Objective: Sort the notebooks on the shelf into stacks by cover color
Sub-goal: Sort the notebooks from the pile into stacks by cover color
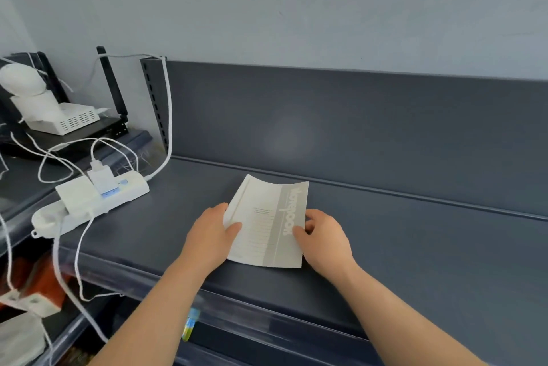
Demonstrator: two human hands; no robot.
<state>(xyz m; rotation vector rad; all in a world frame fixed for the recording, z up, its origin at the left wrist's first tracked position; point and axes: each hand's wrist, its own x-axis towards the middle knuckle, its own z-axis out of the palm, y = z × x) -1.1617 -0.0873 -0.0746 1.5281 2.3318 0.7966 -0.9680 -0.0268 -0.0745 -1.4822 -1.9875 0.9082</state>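
Two-handed hold on the pale grey-and-white paper notebook (267, 223).
I see left hand (212, 235) and right hand (321, 239) pinching its edges, right of the white plastic power strip (98, 199).

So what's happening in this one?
A person grips a white-and-grey notebook by its side edges, left hand on the left, right hand on the right, thumbs on the cover. It is on or just above the dark grey shelf, far edge curled up. No other notebook or stack is in view. A white power strip lies further left.
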